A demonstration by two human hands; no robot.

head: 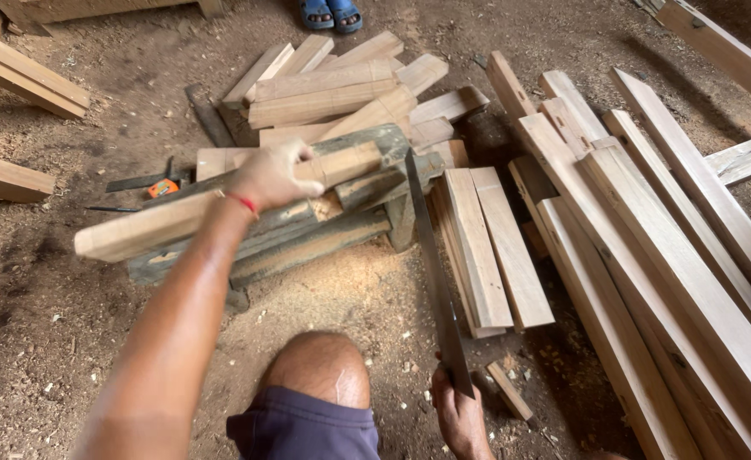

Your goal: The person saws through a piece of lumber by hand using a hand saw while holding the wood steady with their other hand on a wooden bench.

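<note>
Risk first: the long plank (222, 204) lies crosswise on the dark sawing block (307, 230), centre of frame, with much of its length hanging out to the left. If the left hand (269, 177) eases its downward press, the overhang could tip the plank off the block. The saw (435, 273) runs from the lower middle of the frame up to the block's right end; its blade passes close to the bare knee (320, 368), so a slip or a snag in the cut could bring the teeth onto leg or fingers. Loose offcuts (341, 85) heaped behind the block could shift and jam the stroke.

Plank: pale, squared, clean-faced, darker streak near its right end.

Left hand: closed over the plank's top edge, fingers curled round it.

Right hand (459, 417): wrapped tight on the saw's handle end, bottom of frame.

Sawdust (367, 273) thick below the block.
</note>
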